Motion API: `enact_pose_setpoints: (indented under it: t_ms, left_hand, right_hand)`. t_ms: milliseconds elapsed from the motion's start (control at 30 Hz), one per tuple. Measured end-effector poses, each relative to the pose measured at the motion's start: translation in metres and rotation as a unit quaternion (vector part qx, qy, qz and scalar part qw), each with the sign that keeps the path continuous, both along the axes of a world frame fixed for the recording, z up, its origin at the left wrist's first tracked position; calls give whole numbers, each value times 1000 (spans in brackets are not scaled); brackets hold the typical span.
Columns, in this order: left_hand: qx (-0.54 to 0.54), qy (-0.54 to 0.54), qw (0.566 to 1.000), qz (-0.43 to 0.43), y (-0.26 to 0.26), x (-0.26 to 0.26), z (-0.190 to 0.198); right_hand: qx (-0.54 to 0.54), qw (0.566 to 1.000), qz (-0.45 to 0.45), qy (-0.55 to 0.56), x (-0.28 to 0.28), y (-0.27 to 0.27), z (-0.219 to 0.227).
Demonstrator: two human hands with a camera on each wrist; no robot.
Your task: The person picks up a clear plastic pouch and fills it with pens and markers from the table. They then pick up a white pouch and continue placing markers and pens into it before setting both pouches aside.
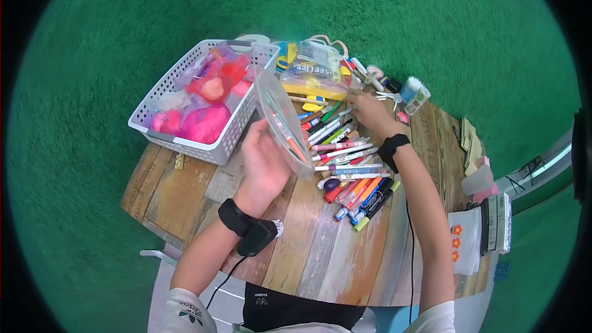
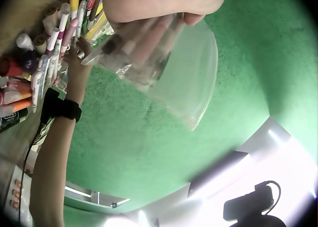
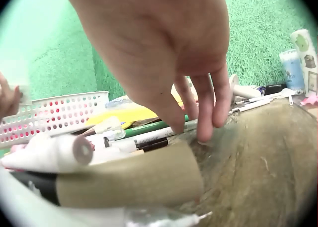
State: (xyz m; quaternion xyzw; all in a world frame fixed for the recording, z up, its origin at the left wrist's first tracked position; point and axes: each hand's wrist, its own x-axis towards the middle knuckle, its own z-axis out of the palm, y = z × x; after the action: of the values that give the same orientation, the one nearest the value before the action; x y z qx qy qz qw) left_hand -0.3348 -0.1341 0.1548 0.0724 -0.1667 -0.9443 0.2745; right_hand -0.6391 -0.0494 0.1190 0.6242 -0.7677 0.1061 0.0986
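My left hand holds up a clear plastic pouch with several pens inside it, above the table beside the basket. The left wrist view shows the pouch hanging from the fingers, its curved edge spread out. My right hand reaches down at the far side of a heap of markers and pens. In the right wrist view its thumb and fingers point downward, spaced apart, right at the end of a white marker. A green pen lies just behind that marker.
A white perforated basket with pink and red bundles stands at the left. Clear and yellow packages lie at the back. Two small cylindrical containers stand at the back right. Papers and boxes sit along the right edge.
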Motion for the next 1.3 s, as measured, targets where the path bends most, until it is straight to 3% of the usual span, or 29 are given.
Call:
enact_pose_setpoints:
  t_ms: [67,100,200,433,500,533,600,633,667,733,867,967,1067,1100,1300]
  left_hand:
    - [11,17,1000,-10,-2,-2,-6]
    - [18,32,999,-25,-3,-2,-8]
    - [34,3,999,-13,0,-2,-4]
    - [30,1,1000,-9,2,-3,-4]
    - [30,4,1000,-10,2,-4,-5]
    - [30,5,999,-12,3,-5,-5]
    - [40,-27,999,6,4,-7,-6]
    - [40,-26,999,3,4,-8,-10]
    - [28,-19,999,1,3,-10,-17]
    - [17,-10,1000,-3,5,-11,-19]
    - [-16,-16,999,-28,11,-9,-17]
    - [-36,-5,998,-51,16,-9,-16]
    - [-49,-1,996,-68,21,-11,-17]
    - [-58,-1,995,-76,22,-12,-19]
    - [-101,-20,994,-29,27,-20,-34]
  right_hand:
    - [-54,998,17,19,12,-5,-1]
    - [0,999,1,36,18,-6,3]
    - [29,998,12,52,24,-9,9]
    - [55,995,30,78,2,12,17]
    - [29,999,10,-39,-12,21,16]
    - [30,999,9,-38,-2,24,29]
    - [-19,980,-39,-192,14,36,62]
    - [16,961,-80,-264,17,39,75]
    - [15,961,-82,-262,22,44,85]
    - [-76,896,-62,-433,50,52,106]
    - [-110,844,-32,-524,107,59,140]
    - [-110,830,7,-547,149,58,155]
    - [-111,842,28,-528,171,50,150]
    - [-107,864,21,-492,174,48,147]
    - [-45,915,-16,-401,188,46,136]
